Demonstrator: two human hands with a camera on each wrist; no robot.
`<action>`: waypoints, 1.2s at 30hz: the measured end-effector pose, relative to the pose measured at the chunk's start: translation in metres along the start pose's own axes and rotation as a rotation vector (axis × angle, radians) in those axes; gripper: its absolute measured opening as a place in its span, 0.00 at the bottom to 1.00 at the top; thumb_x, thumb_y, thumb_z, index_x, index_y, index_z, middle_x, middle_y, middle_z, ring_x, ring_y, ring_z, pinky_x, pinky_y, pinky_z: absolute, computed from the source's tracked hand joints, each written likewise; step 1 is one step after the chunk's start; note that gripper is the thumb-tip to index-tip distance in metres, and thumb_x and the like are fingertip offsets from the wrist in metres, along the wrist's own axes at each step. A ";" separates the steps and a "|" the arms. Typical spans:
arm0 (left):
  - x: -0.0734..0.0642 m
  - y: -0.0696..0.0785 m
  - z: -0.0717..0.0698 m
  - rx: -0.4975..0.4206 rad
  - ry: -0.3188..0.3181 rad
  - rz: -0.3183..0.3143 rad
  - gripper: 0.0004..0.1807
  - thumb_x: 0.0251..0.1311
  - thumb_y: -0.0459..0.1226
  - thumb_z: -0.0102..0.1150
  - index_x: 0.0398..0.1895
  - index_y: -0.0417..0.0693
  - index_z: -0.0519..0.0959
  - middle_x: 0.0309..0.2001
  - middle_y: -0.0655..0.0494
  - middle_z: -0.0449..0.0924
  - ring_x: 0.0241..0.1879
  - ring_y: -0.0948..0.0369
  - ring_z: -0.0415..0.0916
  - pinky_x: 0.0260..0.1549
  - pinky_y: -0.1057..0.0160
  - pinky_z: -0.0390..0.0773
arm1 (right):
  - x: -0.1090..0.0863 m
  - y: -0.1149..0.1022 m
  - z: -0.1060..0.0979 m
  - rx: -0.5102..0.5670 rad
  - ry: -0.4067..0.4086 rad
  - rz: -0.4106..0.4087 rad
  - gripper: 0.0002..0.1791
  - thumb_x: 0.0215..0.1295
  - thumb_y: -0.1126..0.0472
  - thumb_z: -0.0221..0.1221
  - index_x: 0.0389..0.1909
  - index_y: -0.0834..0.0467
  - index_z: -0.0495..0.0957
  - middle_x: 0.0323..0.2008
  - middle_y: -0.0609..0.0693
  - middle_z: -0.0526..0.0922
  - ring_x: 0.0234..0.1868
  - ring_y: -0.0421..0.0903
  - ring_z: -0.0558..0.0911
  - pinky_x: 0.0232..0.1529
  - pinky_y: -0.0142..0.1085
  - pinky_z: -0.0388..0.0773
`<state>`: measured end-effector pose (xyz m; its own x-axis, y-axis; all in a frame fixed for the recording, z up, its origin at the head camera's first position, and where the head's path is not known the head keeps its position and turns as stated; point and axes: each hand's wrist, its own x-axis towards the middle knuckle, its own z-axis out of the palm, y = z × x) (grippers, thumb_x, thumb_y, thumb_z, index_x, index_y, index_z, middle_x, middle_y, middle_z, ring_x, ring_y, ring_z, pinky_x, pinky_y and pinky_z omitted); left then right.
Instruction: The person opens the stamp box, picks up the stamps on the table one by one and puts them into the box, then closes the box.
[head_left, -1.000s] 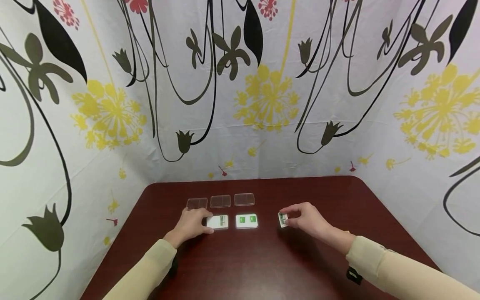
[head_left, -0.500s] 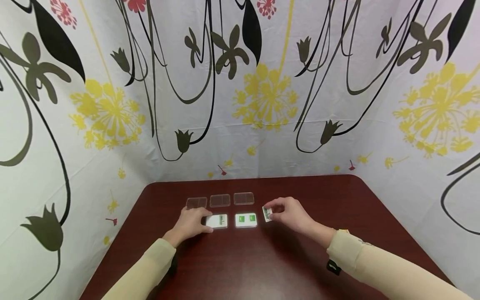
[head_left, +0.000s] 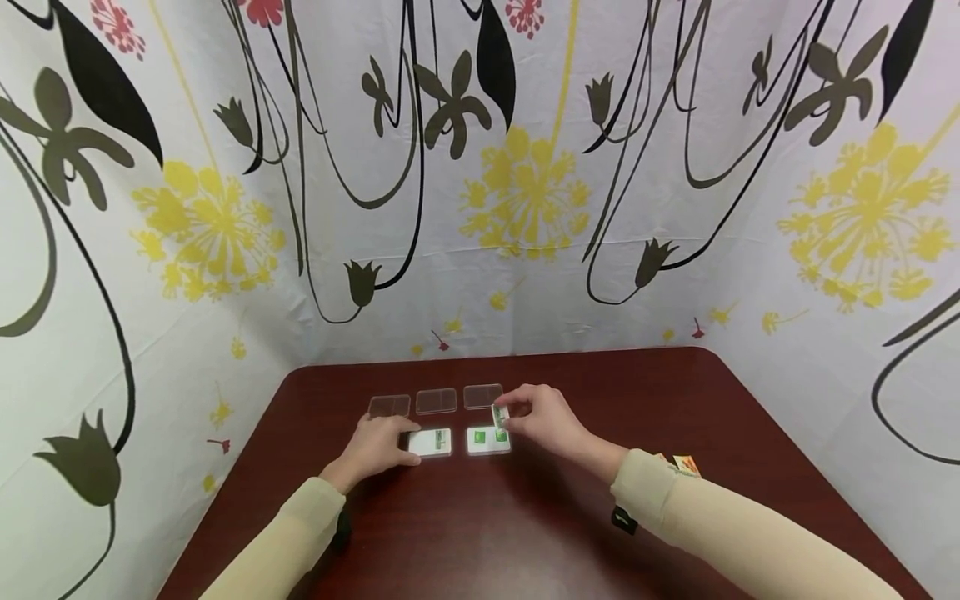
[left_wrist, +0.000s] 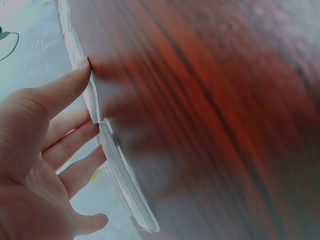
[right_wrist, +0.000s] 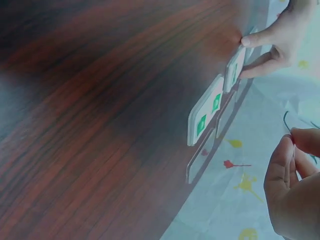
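My left hand (head_left: 377, 444) grips the left end of a shallow white case (head_left: 429, 442), thumb at the near edge and fingers at the far edge. A small green print shows on its right half. Another flat case (left_wrist: 131, 182) lies under my left palm, hidden in the head view. To the right sits a white case with two green squares (head_left: 480, 440). Over its far right corner my right hand (head_left: 551, 422) pinches a small white card with green print (head_left: 498, 415) between thumb and fingers. The card hardly shows in the right wrist view.
Three clear plastic lids, among them the right-hand one (head_left: 483, 397), lie in a row behind the cases on the dark red table (head_left: 480, 533). Orange-and-white cards (head_left: 686, 465) lie partly hidden behind my right sleeve. Patterned fabric (head_left: 517, 308) stands around the table.
My right hand has carried the small card leftward from the bare table to over the case with two green squares. The left hand has stayed on its case.
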<state>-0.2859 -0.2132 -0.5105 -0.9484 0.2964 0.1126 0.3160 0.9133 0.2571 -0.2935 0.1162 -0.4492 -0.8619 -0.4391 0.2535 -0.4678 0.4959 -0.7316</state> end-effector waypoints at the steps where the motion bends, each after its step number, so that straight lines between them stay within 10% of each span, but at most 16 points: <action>1: 0.000 0.000 0.000 0.000 -0.002 -0.001 0.32 0.46 0.54 0.79 0.56 0.56 0.85 0.50 0.58 0.85 0.49 0.55 0.80 0.60 0.30 0.60 | 0.002 -0.001 0.002 0.001 0.000 0.002 0.16 0.57 0.67 0.71 0.47 0.52 0.88 0.39 0.45 0.84 0.34 0.39 0.82 0.35 0.37 0.80; 18: 0.000 -0.006 -0.004 -0.036 -0.031 0.001 0.31 0.46 0.51 0.80 0.56 0.54 0.85 0.52 0.57 0.85 0.56 0.53 0.79 0.66 0.29 0.49 | 0.045 -0.008 0.058 -0.002 -0.042 -0.027 0.12 0.63 0.66 0.66 0.46 0.54 0.89 0.53 0.50 0.85 0.48 0.42 0.84 0.38 0.34 0.80; 27: 0.002 -0.010 -0.005 -0.046 -0.037 0.027 0.30 0.47 0.52 0.79 0.55 0.53 0.85 0.51 0.59 0.85 0.54 0.55 0.79 0.66 0.30 0.50 | 0.058 -0.022 0.085 0.039 -0.073 0.017 0.10 0.62 0.65 0.67 0.43 0.53 0.90 0.42 0.46 0.87 0.18 0.42 0.71 0.24 0.33 0.72; 36: 0.002 -0.010 -0.004 -0.053 -0.062 0.037 0.31 0.49 0.51 0.79 0.56 0.49 0.84 0.54 0.55 0.84 0.56 0.53 0.79 0.66 0.30 0.51 | 0.065 -0.023 0.111 0.020 -0.066 0.093 0.07 0.61 0.62 0.70 0.40 0.52 0.91 0.41 0.44 0.88 0.47 0.45 0.84 0.37 0.34 0.80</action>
<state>-0.2908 -0.2228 -0.5094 -0.9354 0.3478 0.0641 0.3503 0.8858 0.3043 -0.3171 -0.0069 -0.4859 -0.8865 -0.4403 0.1421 -0.3816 0.5223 -0.7626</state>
